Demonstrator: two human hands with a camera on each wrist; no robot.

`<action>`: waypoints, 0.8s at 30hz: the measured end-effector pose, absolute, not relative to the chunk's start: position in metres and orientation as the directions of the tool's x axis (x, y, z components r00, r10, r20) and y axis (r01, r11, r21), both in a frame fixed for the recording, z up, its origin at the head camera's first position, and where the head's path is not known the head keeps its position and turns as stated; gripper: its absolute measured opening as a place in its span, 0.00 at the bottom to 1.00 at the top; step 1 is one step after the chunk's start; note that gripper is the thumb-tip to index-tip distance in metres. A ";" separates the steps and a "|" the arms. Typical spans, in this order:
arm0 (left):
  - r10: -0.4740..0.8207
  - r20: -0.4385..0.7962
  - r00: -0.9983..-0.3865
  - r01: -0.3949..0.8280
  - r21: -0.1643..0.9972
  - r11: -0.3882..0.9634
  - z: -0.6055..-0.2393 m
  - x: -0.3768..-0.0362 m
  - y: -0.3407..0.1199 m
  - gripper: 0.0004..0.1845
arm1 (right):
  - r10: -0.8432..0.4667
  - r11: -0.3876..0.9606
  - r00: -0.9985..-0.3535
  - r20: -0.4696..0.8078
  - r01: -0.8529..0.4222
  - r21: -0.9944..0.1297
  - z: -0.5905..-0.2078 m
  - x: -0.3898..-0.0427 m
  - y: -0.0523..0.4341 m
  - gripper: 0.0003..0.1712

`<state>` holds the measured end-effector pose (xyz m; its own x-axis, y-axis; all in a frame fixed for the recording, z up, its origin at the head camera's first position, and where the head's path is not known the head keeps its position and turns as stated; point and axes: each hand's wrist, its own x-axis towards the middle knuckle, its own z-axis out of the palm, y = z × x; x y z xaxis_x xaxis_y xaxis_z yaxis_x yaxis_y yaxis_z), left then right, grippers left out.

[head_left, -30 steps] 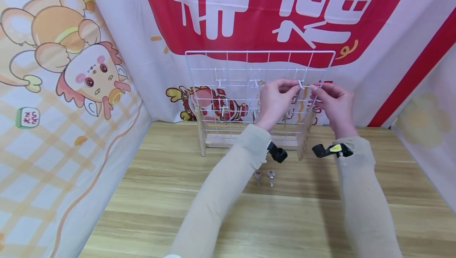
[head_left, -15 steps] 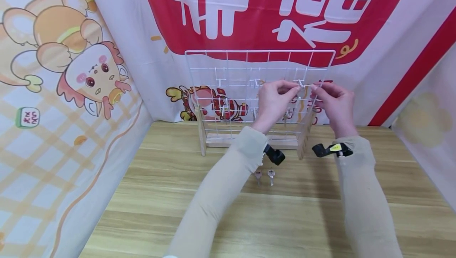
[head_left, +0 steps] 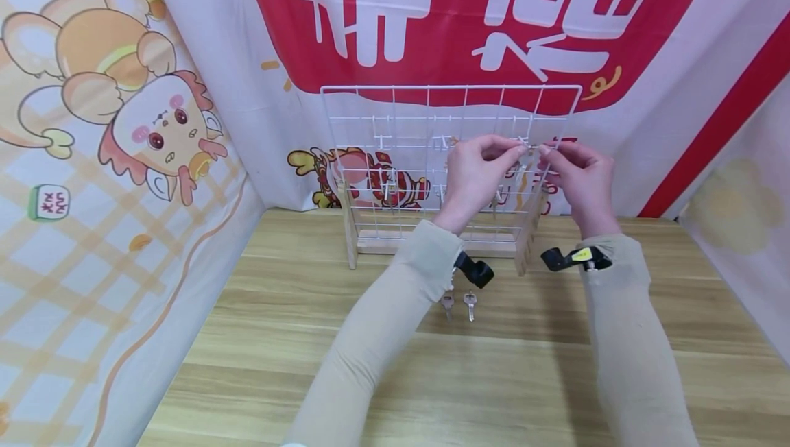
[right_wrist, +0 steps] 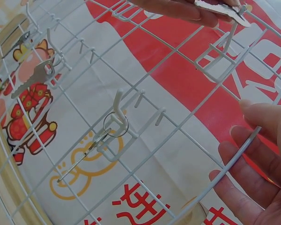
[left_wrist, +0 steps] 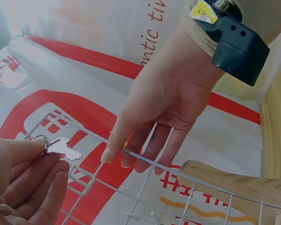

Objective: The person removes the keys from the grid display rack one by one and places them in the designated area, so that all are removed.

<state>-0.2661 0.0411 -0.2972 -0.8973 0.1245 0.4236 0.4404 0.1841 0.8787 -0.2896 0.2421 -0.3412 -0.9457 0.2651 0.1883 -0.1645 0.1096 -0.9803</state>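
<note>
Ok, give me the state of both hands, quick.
Left hand: pinching a key by its ring, close to the wire rack.
Right hand: open, straight fingers resting on a rack wire, holding nothing.

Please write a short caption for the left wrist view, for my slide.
Left hand pinches a small silver key beside the white wire grid rack, which the right hand fingers touch.

two loose keys [head_left: 459, 305] on wooden table [head_left: 259, 337]; cartoon backdrop [head_left: 123, 118]; red banner [head_left: 457, 15]
</note>
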 end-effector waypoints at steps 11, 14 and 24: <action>0.147 0.448 -0.882 0.467 0.873 0.142 -0.297 -0.257 0.031 0.09 | 0.264 0.113 -0.947 0.185 -0.160 -0.981 -0.341 -0.290 0.242 0.29; 0.143 0.460 -0.876 0.478 0.867 0.143 -0.301 -0.254 0.024 0.09 | 0.261 0.107 -0.948 0.184 -0.161 -0.981 -0.341 -0.289 0.241 0.29; 0.069 0.423 -0.904 0.428 0.898 0.101 -0.332 -0.243 -0.004 0.06 | 0.269 0.046 -0.951 0.154 -0.147 -0.988 -0.339 -0.288 0.240 0.30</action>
